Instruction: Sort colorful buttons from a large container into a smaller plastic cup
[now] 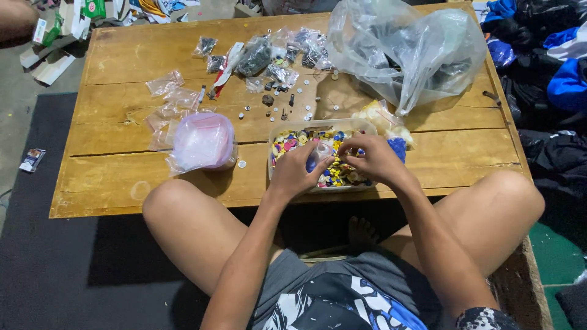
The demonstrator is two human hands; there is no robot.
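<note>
Centre frame: left hand (pixel 298 173) pinches a small clear bag (pixel 319 155) over the tray of coloured buttons (pixel 287 142). Right hand (pixel 373 157), fingers curled at the bag's mouth; held button? can't tell. Looks mid-fill w/ buttons; next needs 1 steady pinch.
</note>
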